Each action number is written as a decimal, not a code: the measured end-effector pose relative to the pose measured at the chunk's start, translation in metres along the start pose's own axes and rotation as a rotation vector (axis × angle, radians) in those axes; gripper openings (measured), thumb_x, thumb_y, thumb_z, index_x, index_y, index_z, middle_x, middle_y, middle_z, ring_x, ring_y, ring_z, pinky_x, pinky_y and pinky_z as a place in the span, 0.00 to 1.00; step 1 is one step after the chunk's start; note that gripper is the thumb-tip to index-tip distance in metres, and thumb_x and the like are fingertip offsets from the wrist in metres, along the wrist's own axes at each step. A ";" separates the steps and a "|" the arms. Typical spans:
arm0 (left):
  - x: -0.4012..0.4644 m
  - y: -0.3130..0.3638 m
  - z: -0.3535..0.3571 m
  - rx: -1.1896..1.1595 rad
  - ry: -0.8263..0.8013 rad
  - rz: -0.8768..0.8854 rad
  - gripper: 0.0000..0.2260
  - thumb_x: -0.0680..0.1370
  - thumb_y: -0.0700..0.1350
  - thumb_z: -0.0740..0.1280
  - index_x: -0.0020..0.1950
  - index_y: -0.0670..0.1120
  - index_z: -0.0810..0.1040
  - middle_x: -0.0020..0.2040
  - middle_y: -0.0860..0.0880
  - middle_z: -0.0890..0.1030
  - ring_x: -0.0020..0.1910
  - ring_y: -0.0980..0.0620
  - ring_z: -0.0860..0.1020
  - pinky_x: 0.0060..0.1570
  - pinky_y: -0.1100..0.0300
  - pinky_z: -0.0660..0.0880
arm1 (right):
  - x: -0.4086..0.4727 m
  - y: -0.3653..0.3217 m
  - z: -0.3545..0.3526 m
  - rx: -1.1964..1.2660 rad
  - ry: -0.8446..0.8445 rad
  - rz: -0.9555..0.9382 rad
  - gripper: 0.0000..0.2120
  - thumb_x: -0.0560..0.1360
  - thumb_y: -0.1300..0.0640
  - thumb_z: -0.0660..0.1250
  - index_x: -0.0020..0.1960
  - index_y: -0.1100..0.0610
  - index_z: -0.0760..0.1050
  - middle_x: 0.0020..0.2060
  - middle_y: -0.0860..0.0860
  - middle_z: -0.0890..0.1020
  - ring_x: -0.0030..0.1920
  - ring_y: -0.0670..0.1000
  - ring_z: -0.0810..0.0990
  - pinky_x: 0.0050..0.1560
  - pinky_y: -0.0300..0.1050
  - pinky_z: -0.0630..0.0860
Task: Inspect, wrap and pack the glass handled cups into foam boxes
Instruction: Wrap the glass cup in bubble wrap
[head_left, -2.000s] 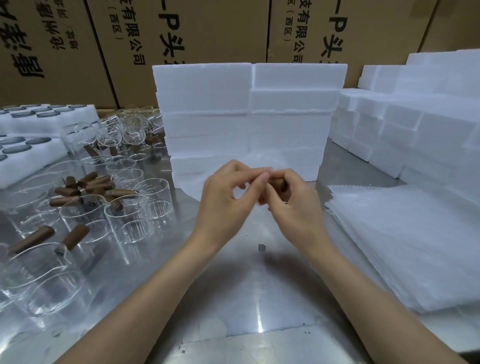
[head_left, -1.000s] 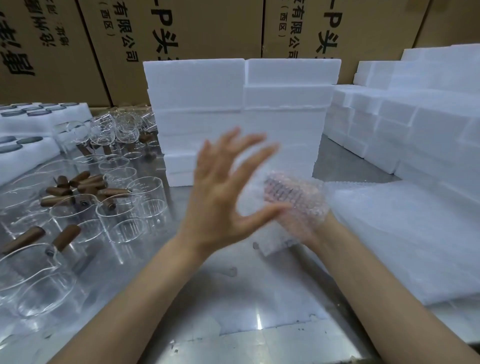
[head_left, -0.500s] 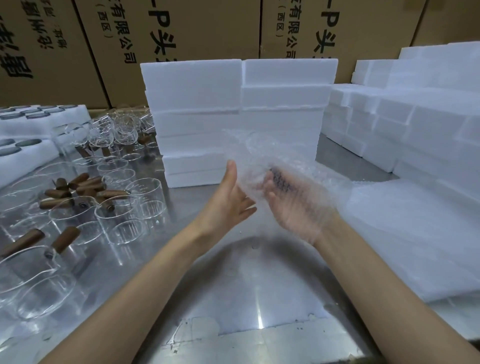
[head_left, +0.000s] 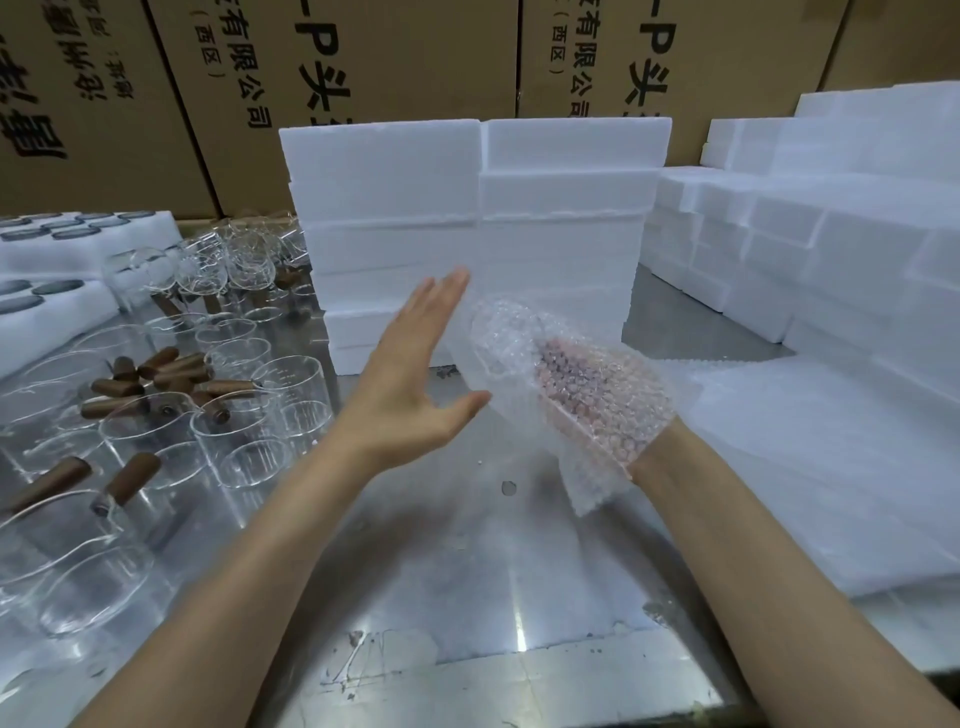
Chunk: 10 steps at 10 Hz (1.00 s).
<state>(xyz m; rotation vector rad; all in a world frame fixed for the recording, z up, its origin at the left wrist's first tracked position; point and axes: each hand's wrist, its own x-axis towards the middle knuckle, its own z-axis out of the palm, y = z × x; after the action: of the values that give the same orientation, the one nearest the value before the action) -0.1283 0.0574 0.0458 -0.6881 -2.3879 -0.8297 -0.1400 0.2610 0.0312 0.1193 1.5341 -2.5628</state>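
i am in the middle of the wrapping step for one cup, as i judge it. my right hand (head_left: 597, 405) is under a sheet of bubble wrap (head_left: 524, 353), and the sheet covers the hand so much that i cannot tell whether its grip is clenched on something or only supports the bundle; a dark shape shows through the bubbles, but i cannot say for sure it is a handle. my left hand (head_left: 410, 395) is beside the bundle, with straight fingers and released grip, the thumb tip touching or almost touching the wrap. the bundle is held above the metal surface (head_left: 467, 571), in front of the stack of foam boxes (head_left: 467, 234). many unwrapped glass cups (head_left: 249, 415) with brown handles stand and lie on the left part of the surface, so most of the work is left. more sheets of wrap (head_left: 831, 467) wait in a pile on the right. more foam pieces (head_left: 831, 249) are piled far right. i see no open foam box, so packing of this cup is not yet done.
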 end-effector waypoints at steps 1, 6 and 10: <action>0.001 0.001 0.003 0.040 0.012 -0.012 0.33 0.72 0.50 0.73 0.74 0.49 0.65 0.73 0.55 0.66 0.75 0.55 0.60 0.75 0.58 0.47 | -0.004 -0.007 0.007 -0.009 -0.009 0.003 0.17 0.82 0.67 0.46 0.38 0.57 0.66 0.34 0.52 0.74 0.19 0.39 0.75 0.26 0.33 0.73; -0.001 0.004 0.007 -0.319 -0.123 -0.234 0.38 0.61 0.59 0.78 0.69 0.52 0.73 0.63 0.53 0.78 0.63 0.57 0.75 0.67 0.54 0.69 | -0.001 -0.013 0.005 -0.050 -0.096 0.038 0.13 0.77 0.60 0.55 0.38 0.58 0.74 0.27 0.53 0.75 0.21 0.48 0.72 0.22 0.34 0.67; -0.005 0.008 0.016 -0.329 -0.145 -0.337 0.28 0.59 0.60 0.71 0.57 0.56 0.74 0.51 0.61 0.81 0.52 0.63 0.78 0.53 0.66 0.73 | 0.002 -0.017 0.013 -0.469 -0.154 0.093 0.15 0.77 0.54 0.60 0.38 0.59 0.79 0.30 0.55 0.81 0.26 0.50 0.77 0.28 0.37 0.72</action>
<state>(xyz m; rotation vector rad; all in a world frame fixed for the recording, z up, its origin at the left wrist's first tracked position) -0.1251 0.0725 0.0350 -0.4839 -2.5655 -1.3794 -0.1449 0.2568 0.0516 -0.0600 1.9595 -2.0239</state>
